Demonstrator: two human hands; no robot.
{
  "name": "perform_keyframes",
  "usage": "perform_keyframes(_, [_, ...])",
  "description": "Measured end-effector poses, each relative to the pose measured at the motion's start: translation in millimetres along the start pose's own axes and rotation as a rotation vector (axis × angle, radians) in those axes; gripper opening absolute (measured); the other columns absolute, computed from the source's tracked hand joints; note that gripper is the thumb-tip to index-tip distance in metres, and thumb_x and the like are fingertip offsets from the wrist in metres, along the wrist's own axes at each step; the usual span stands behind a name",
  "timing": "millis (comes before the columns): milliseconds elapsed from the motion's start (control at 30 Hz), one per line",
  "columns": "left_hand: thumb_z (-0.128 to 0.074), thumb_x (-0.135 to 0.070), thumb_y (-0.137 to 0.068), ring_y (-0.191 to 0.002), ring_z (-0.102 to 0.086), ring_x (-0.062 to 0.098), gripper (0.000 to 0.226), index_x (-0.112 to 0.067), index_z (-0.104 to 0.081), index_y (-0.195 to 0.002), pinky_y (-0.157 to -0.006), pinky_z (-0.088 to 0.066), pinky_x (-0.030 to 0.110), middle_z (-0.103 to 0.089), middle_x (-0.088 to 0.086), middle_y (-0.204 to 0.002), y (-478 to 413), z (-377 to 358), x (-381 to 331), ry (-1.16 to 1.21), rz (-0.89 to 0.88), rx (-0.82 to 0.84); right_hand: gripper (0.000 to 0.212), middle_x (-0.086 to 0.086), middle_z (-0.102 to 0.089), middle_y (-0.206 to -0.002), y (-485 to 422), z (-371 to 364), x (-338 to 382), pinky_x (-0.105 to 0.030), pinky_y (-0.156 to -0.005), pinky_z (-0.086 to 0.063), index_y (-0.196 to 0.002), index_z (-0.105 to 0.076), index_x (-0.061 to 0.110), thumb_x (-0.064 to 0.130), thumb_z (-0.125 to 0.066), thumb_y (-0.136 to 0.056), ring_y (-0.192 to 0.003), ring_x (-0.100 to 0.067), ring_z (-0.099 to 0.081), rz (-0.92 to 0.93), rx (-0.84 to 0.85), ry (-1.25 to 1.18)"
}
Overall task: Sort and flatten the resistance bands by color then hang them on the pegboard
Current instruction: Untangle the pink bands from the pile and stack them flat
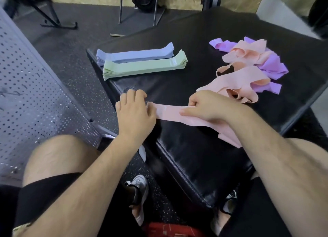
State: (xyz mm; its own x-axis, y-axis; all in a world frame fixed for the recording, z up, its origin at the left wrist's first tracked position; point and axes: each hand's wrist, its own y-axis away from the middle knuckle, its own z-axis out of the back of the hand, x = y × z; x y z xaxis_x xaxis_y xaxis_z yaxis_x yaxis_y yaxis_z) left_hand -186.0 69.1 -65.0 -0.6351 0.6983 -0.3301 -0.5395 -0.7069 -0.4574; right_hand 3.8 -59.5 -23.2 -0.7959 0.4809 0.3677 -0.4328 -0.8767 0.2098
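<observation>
Soft, even indoor light came from overhead, casting only faint shadows and laying a dull sheen on the near part of the black desk (186,153). The wide lens bowed the pegboard (32,98) and floor (71,62) toward the edges. The far background was soft and slightly smeared.

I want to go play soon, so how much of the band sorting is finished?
Done: the pale blue band stack and pale green band stack lie flat on the black padded bench. In hand: the left hand and right hand are flattening one pink band. Left: the tangled heap of pink and purple bands, then hanging everything on the grey pegboard.
</observation>
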Motion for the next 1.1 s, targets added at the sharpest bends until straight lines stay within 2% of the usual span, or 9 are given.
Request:
perform_keyframes(67, [-0.06,-0.026,-0.092,-0.123,-0.049,0.029,0.034,-0.013,-0.06,-0.123,-0.104,-0.032,0.04,-0.059,0.004,-0.126,2,-2,-7,0.048,-0.158,-0.013,0.04,0.008,-0.061,-0.078,0,1,1,-0.035,-0.068,-0.047,-0.071,-0.059,0.025,0.063,-0.063,-0.086,-0.073,-0.011,-0.058,-0.012,0.01,0.003])
perform_keyframes(133, [-0.049,-0.031,-0.099,-0.147,-0.032,0.023,0.048,-0.013,-0.051,-0.143,-0.122,-0.017,0.037,-0.045,0.002,-0.153,5,-7,-17,0.142,-0.29,0.175,0.04,0.007,-0.06,-0.077,0,1,3,-0.033,-0.064,-0.044,-0.072,-0.058,0.026,0.061,-0.063,-0.088,-0.071,-0.012,-0.057,-0.017,0.009,0.012])
perform_keyframes(200, [-0.034,-0.041,-0.107,-0.155,-0.009,0.015,0.055,-0.017,-0.033,-0.156,-0.126,-0.001,0.034,-0.022,-0.003,-0.166,9,-12,-24,0.164,-0.319,0.383,0.04,0.007,-0.059,-0.074,0,0,4,-0.033,-0.063,-0.041,-0.071,-0.057,0.026,0.062,-0.063,-0.088,-0.07,-0.013,-0.056,-0.007,-0.005,0.014])
perform_keyframes(300, [-0.025,-0.05,-0.107,-0.154,0.003,0.008,0.059,-0.025,-0.019,-0.16,-0.119,0.011,0.026,-0.004,-0.011,-0.168,10,-17,-25,0.117,-0.294,0.492,0.037,0.008,-0.058,-0.072,4,6,1,-0.031,-0.063,-0.041,-0.075,-0.062,0.024,0.059,-0.068,-0.086,-0.069,-0.013,-0.054,0.0,0.037,-0.039])
perform_keyframes(500, [-0.023,-0.053,-0.106,-0.153,0.007,0.005,0.061,-0.029,-0.013,-0.161,-0.114,0.017,0.021,0.002,-0.013,-0.168,10,-12,-29,0.077,-0.263,0.516,0.027,0.009,-0.062,-0.078,24,29,-7,-0.025,-0.063,-0.042,-0.091,-0.073,0.02,0.047,-0.075,-0.086,-0.074,-0.009,-0.056,-0.044,0.164,-0.124])
perform_keyframes(700, [-0.022,-0.053,-0.106,-0.154,0.005,0.006,0.06,-0.03,-0.015,-0.161,-0.115,0.014,0.022,-0.001,-0.014,-0.168,10,-11,-30,0.086,-0.244,0.52,0.033,0.009,-0.071,-0.084,35,40,-15,-0.028,-0.07,-0.046,-0.08,-0.074,0.026,0.058,-0.068,-0.088,-0.082,-0.011,-0.062,-0.11,0.146,-0.113])
perform_keyframes(900, [-0.021,-0.054,-0.106,-0.153,0.003,0.003,0.057,-0.034,-0.018,-0.16,-0.116,0.013,0.022,-0.004,-0.017,-0.167,9,-11,-32,0.114,-0.205,0.519,0.052,0.002,-0.053,-0.065,38,42,-9,-0.031,-0.061,-0.036,-0.063,-0.056,0.018,0.055,-0.051,-0.099,-0.066,-0.017,-0.049,-0.118,0.173,0.007])
perform_keyframes(1000, [-0.021,-0.053,-0.106,-0.153,0.002,0.003,0.056,-0.036,-0.019,-0.159,-0.117,0.011,0.023,-0.005,-0.017,-0.167,9,-12,-33,0.122,-0.186,0.517,0.051,0.004,-0.053,-0.065,38,43,-11,-0.03,-0.062,-0.037,-0.063,-0.059,0.019,0.061,-0.06,-0.092,-0.065,-0.015,-0.048,-0.143,0.191,-0.009])
perform_keyframes(1100, [-0.021,-0.053,-0.106,-0.153,0.003,0.004,0.056,-0.035,-0.019,-0.159,-0.118,0.011,0.025,-0.004,-0.016,-0.167,10,-13,-34,0.091,-0.196,0.503,0.038,0.008,-0.063,-0.072,41,45,-17,-0.028,-0.066,-0.043,-0.068,-0.069,0.024,0.06,-0.076,-0.079,-0.071,-0.012,-0.057,-0.162,0.236,-0.09])
